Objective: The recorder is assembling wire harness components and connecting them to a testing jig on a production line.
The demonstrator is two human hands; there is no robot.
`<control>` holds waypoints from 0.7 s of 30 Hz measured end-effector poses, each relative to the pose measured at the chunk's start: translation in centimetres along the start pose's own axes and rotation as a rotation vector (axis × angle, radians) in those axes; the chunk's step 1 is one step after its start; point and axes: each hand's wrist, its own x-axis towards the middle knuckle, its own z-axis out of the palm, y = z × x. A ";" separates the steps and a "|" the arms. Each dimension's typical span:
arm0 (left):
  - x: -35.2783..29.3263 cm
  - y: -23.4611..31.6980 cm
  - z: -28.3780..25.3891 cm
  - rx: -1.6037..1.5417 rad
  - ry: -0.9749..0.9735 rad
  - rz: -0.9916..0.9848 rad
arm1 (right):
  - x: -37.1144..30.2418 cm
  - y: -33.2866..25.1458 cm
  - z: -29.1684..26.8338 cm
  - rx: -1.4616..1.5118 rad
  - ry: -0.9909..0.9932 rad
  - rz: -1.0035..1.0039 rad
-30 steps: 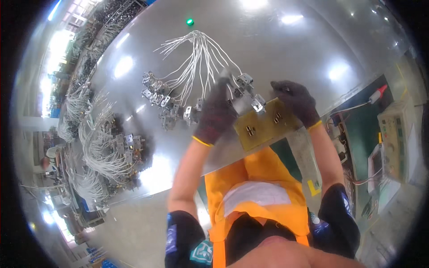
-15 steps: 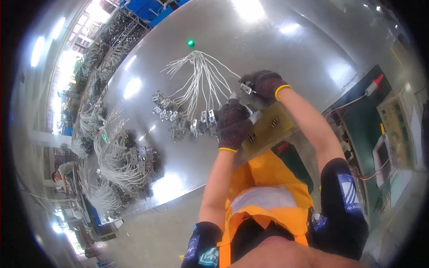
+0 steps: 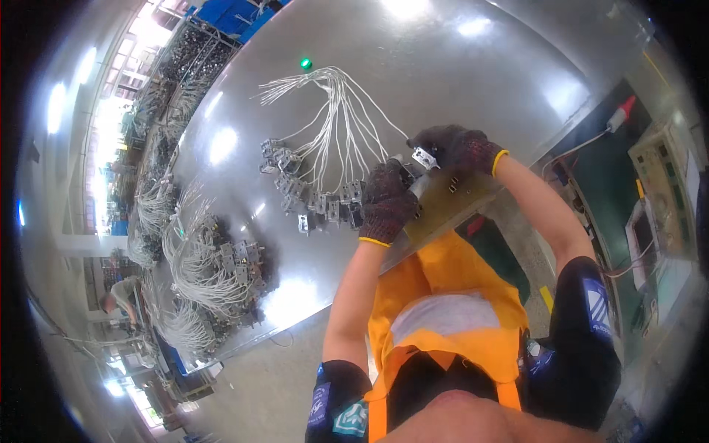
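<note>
Both my hands wear dark knit gloves with yellow cuffs. My right hand (image 3: 464, 150) is closed on a small silver metal fitting (image 3: 425, 157) with a white wire running from it. Just left of it, my left hand (image 3: 388, 199) has curled fingers near more metal pieces; what it grips is hidden. Beside my left hand lies a curved row of wired metal fittings (image 3: 292, 188). Their white wires (image 3: 336, 111) gather into a bunch farther back on the steel table (image 3: 473, 81). A yellowish plate with small dark pieces (image 3: 439, 203) sits under and between my hands.
At the left of the table lies another heap of wired fittings (image 3: 214, 273). A small green light spot (image 3: 306, 64) shows behind the wire bunch. To the right stand a device box (image 3: 661, 184) and a red-tipped white tool (image 3: 619, 117). Another person (image 3: 122, 295) is at far left.
My right hand has moved a little to the right with its fitting, which now shows more clearly. The wire bunch and the row of fittings have shifted slightly. My left hand stays nearly in place.
</note>
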 end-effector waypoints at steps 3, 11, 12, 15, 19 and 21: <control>0.8 -0.8 0.6 0.078 -0.124 0.101 | -1.1 -1.6 -0.2 -0.040 0.013 -0.063; 1.6 1.9 -1.0 -0.004 -0.171 0.011 | -1.6 -5.3 -3.3 -0.136 -0.202 0.166; 1.6 2.0 -1.2 0.000 -0.230 -0.017 | -1.7 -5.3 -3.1 -0.169 -0.174 0.129; 1.3 1.3 -0.2 0.026 0.012 0.271 | -1.4 -4.6 -1.9 -0.238 -0.143 0.091; 0.9 1.5 0.6 0.021 -0.030 0.190 | -0.6 -2.9 -0.8 -0.273 -0.142 0.091; 1.0 1.1 0.9 0.049 -0.133 0.037 | -0.9 -2.7 -0.8 -0.288 -0.142 0.080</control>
